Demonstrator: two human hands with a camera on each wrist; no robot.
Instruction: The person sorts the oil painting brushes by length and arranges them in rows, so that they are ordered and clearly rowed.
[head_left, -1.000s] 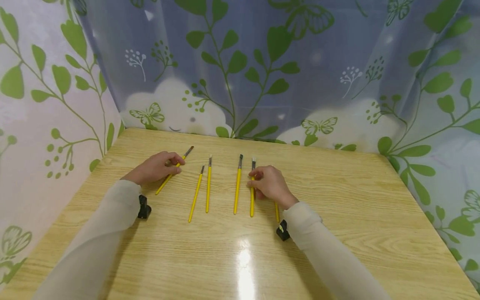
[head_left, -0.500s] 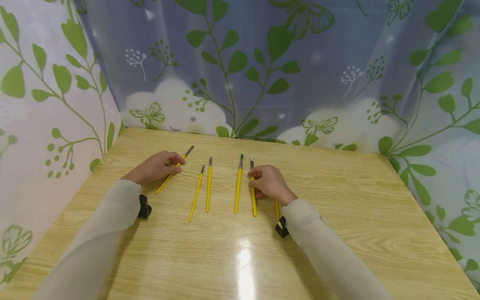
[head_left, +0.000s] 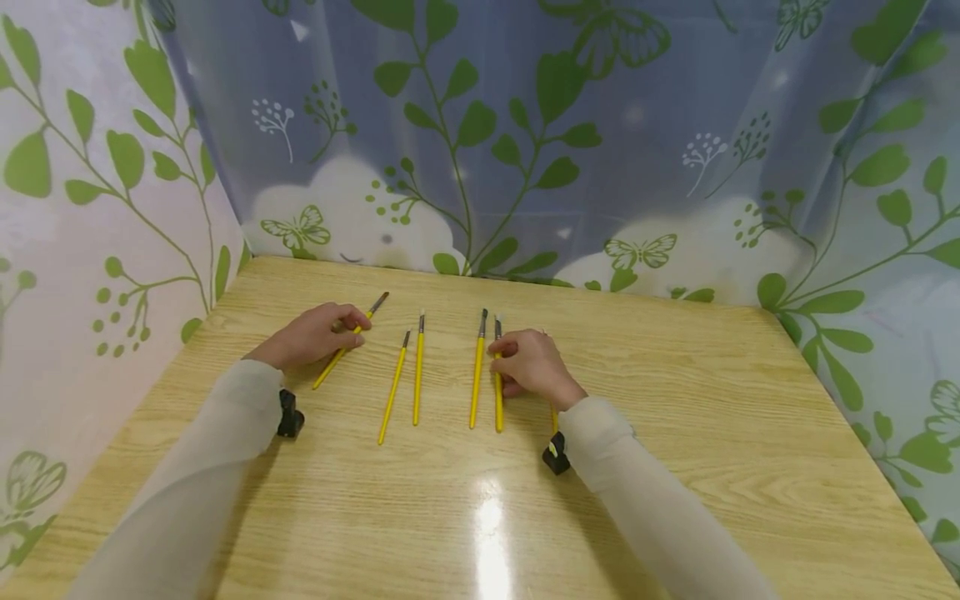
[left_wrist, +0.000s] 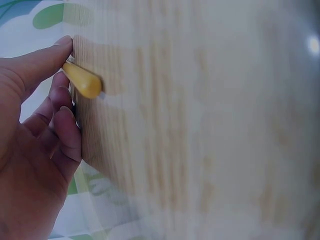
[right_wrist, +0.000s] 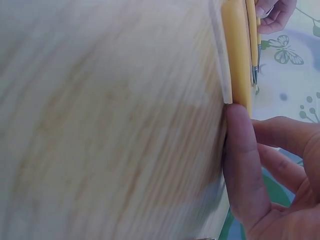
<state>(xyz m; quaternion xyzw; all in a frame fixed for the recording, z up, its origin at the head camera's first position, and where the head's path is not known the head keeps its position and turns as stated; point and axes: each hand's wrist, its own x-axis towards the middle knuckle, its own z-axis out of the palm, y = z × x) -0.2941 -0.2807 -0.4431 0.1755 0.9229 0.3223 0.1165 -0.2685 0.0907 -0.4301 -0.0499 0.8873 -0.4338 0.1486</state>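
Observation:
At the left of the head view, my left hand [head_left: 318, 337] pinches a yellow-handled paintbrush [head_left: 330, 369] that lies slanted, its dark bristles pointing away to the upper right. The left wrist view shows the rounded handle end [left_wrist: 86, 84] beside the thumb. Right of the centre, my right hand [head_left: 531, 364] holds a second paintbrush [head_left: 498, 412] between thumb and fingers, close to the tabletop. Just left of it lies a dark-tipped paintbrush [head_left: 476, 379], nearly parallel with a narrow gap. In the right wrist view, the thumb [right_wrist: 243, 160] meets the yellow handle [right_wrist: 237, 55].
Between the hands lie a shorter paintbrush [head_left: 392, 400] and a light-tipped paintbrush [head_left: 417, 375]. Under my right wrist, part of another yellow handle [head_left: 554, 419] shows. The wooden table [head_left: 360, 517] meets a patterned cloth [head_left: 525, 208] at the back.
My right hand has slid its paintbrush a little to the left, bringing it closer to the dark-tipped one. The left hand and its paintbrush stay where they were.

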